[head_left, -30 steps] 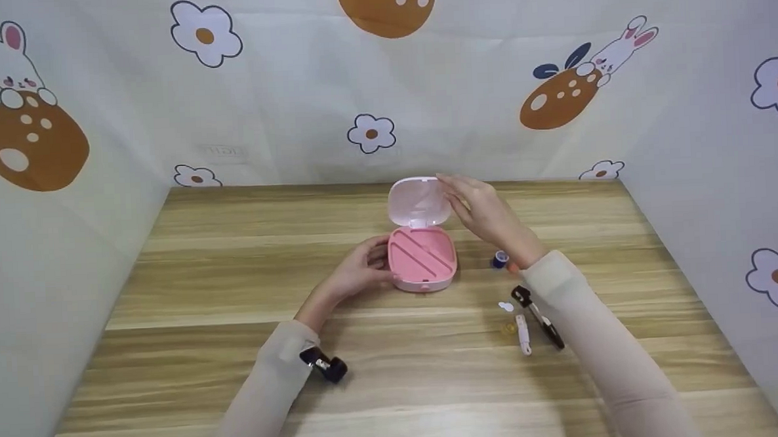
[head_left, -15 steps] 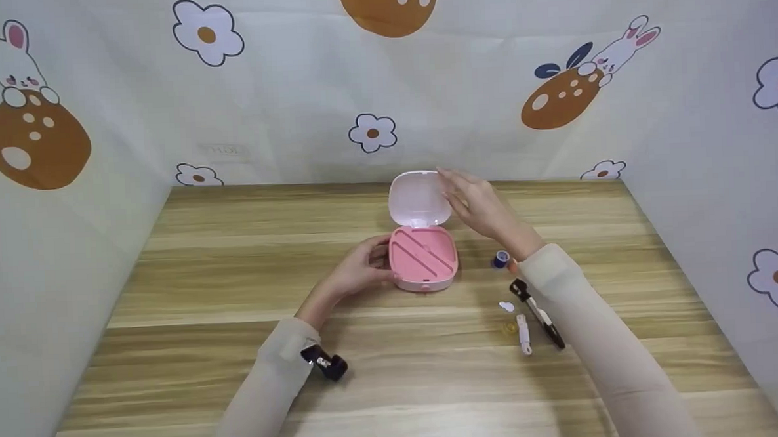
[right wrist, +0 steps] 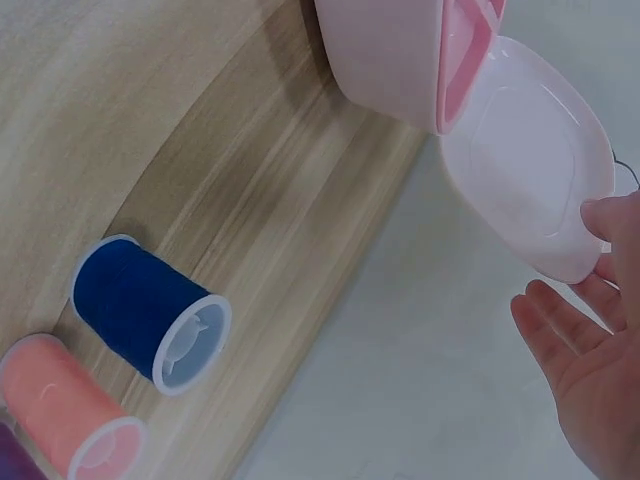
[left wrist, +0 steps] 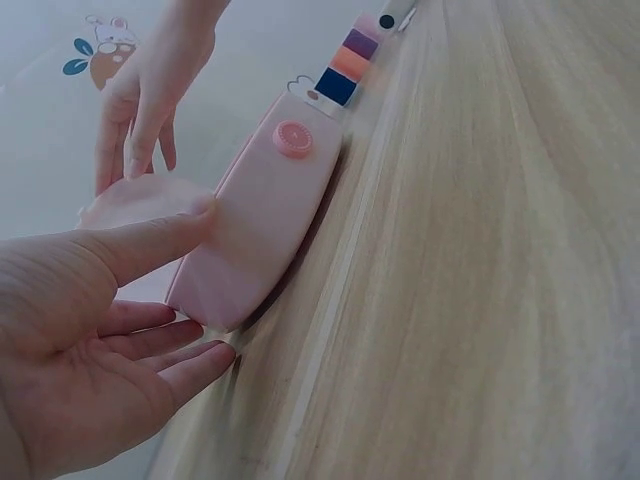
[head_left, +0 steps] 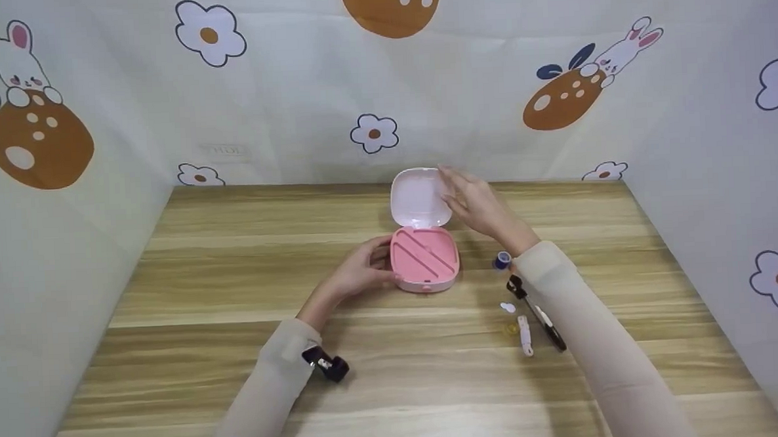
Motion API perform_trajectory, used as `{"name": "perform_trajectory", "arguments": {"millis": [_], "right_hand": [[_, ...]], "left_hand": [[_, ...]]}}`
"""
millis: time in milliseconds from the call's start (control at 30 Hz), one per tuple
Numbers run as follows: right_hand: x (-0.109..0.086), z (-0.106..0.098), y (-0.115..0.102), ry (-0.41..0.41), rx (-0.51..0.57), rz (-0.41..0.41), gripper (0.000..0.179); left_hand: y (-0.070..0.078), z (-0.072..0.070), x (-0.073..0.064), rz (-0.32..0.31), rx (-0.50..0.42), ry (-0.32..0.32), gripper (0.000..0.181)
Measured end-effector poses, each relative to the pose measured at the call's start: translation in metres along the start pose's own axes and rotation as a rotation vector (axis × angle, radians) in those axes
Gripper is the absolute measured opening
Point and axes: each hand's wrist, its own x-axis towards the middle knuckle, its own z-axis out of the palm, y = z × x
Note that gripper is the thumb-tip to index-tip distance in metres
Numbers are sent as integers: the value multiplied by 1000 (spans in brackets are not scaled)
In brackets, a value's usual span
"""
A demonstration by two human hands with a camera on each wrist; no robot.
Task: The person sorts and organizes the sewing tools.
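Note:
A small pink and white plastic sewing box [head_left: 426, 286] stands on the table with its hinged lid [head_left: 416, 197] raised at the back. Inside the box lies a pink tray with diagonal ridges. My left hand [head_left: 358, 270] holds the box's left side. Its thumb [left wrist: 165, 245] lies against the rim and its fingers are at the side wall. My right hand [head_left: 484, 209] pinches the lid's right edge, thumb on the inner face and a finger behind, as the right wrist view shows. The other right fingers are spread away from the lid.
Right of the box lie a dark blue thread spool [head_left: 502, 260], a black-ended slim tool [head_left: 537, 314], a white cloud-shaped piece [head_left: 508, 307], a small white strip [head_left: 525, 336] and a yellowish round item [head_left: 510, 329]. An orange thread spool [right wrist: 60, 395] lies beside the blue one. A patterned cloth wall [head_left: 293, 117] backs the table.
The lid has swung further up and back with my right hand, which has risen slightly. My left hand stays at the box's left side.

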Motion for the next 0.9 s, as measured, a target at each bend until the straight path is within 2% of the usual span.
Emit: {"name": "perform_trajectory", "arguments": {"millis": [233,500,900], "right_hand": [[1,1,1,-19,4,9,59],[-6,6,-1,9,89,32,63],[-29,13,-19,128,75,66,71]], "left_hand": [[0,0,-1,2,17,11,84],[-2,-2,1,33,81,-9,83],[-2,-3,0,32,49,-12,82]]}}
